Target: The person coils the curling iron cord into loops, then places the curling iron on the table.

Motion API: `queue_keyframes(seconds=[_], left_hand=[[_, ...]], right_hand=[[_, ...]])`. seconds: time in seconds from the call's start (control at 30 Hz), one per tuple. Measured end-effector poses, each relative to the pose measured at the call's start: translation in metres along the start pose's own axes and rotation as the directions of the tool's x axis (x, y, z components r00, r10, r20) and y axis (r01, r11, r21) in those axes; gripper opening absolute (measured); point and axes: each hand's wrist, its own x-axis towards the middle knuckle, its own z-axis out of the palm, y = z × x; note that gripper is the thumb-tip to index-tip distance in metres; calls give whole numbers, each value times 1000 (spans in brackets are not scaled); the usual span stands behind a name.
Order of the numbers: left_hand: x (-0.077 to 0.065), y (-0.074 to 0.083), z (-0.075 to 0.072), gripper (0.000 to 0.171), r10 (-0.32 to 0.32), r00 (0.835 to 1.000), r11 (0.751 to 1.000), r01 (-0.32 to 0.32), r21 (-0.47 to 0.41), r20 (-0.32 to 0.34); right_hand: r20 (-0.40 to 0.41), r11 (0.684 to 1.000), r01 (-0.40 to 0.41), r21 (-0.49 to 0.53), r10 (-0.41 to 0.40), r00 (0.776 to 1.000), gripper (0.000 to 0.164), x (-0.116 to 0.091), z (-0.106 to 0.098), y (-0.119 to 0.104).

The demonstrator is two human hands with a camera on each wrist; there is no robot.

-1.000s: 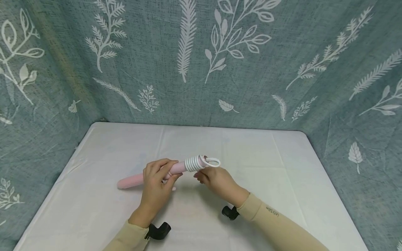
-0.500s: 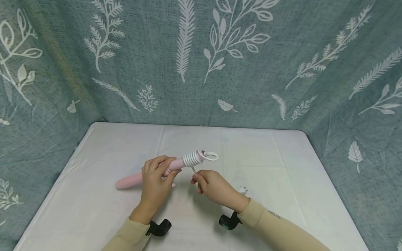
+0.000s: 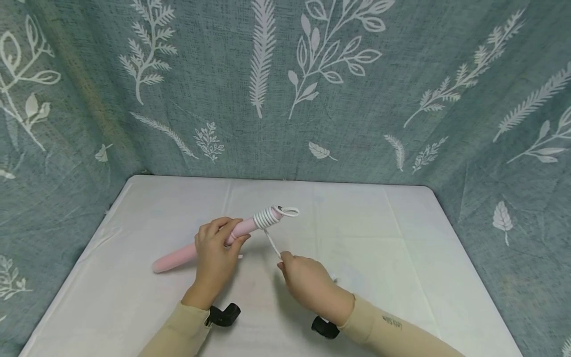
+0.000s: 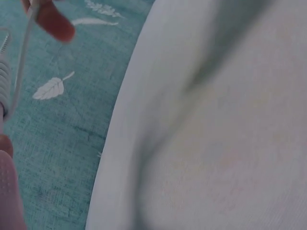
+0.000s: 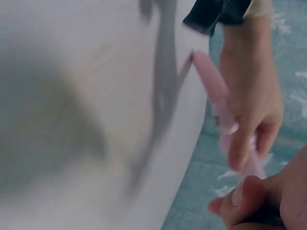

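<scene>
A pink curling iron (image 3: 176,259) lies slanted across the table, its thick end at the left and its handle end raised toward the right. My left hand (image 3: 216,260) grips it around the middle. White cord (image 3: 266,218) is wound in several turns around the handle, with a loop standing out past the tip. From the coils a straight length runs down to my right hand (image 3: 312,285), which pinches it between thumb and fingers. In the left wrist view, the cord (image 4: 21,57) stretches up to a fingertip. The right wrist view shows the curling iron (image 5: 211,74) partly behind the fingers.
The table (image 3: 357,213) wears a white cloth. A green curtain (image 3: 285,144) with white leaf prints stands behind it and at both sides. Black wrist mounts (image 3: 225,315) sit by both cuffs. A small bit of the plug (image 3: 334,279) shows behind the right hand.
My right hand has drawn down and away from the handle, pulling out a longer straight length of cord. The left hand and curling iron have shifted slightly left, with the handle end higher.
</scene>
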Motion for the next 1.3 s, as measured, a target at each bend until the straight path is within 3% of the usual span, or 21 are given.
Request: queue_keyframes(seconds=[0.17,0.47,0.67,0.83,1.0,1.2,1.3], left_hand=[[0,-5,-1,35,-32,999,999,31,24,24],[-7,-7,3,37,-14,994,997,7,73,105],[-15,-10,5,39,-5,984,992,-17,127,176],[-21,-9,6,37,38,972,992,-65,110,230],[-28,-8,7,36,129,955,985,-154,78,267],[-33,-5,6,35,206,930,973,-228,37,304],[-35,-3,5,33,229,920,969,-248,18,319]], right_hand=[[-43,997,68,47,-66,997,14,-4,-6,-8],[-85,986,154,63,-148,985,18,-1,-17,-13],[-137,983,181,0,-180,974,18,5,-30,-13],[-212,981,187,-52,-194,958,19,8,-34,-8],[-251,966,245,-81,-258,933,14,12,-37,-2],[-205,923,332,-196,-370,906,13,21,-46,8],[-155,922,344,-177,-371,916,8,24,-52,12]])
